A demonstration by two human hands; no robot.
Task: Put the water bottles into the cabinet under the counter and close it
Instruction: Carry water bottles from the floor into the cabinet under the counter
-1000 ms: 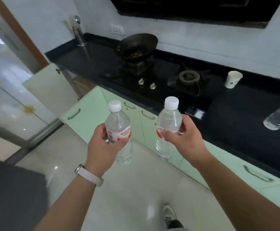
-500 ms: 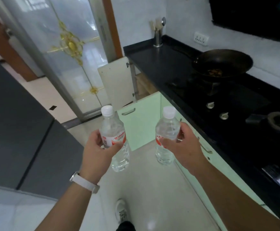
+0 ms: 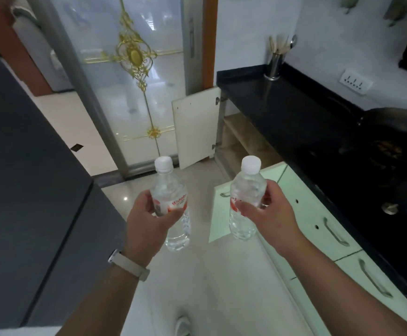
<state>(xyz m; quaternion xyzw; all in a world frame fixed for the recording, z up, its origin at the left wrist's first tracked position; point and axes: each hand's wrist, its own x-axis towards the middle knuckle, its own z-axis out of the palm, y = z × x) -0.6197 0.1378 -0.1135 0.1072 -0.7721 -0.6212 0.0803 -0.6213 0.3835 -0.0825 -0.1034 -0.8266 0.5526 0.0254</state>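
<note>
Left hand (image 3: pixel 149 221): fingers and thumb curled round the label band of one water bottle (image 3: pixel 169 187), which is held upright above the floor.
White cabinet door (image 3: pixel 196 127): recorded as swung open, far, between and beyond the two bottles.
Second water bottle (image 3: pixel 246 187): held upright, gripped round its middle by the right hand (image 3: pixel 272 214).
Open cabinet (image 3: pixel 238 141): seen under the far end of the bench (image 3: pixel 282 110), just right of its door; no contents can be made out.
Change over the last second: both grips are unaltered. The view has been swung left along the bench, so the cabinet, formerly at the far left edge, is now brought ahead.
Judged: carrying step, approach in hand. Neither bottle is stowed and the door is not yet closed.
</note>
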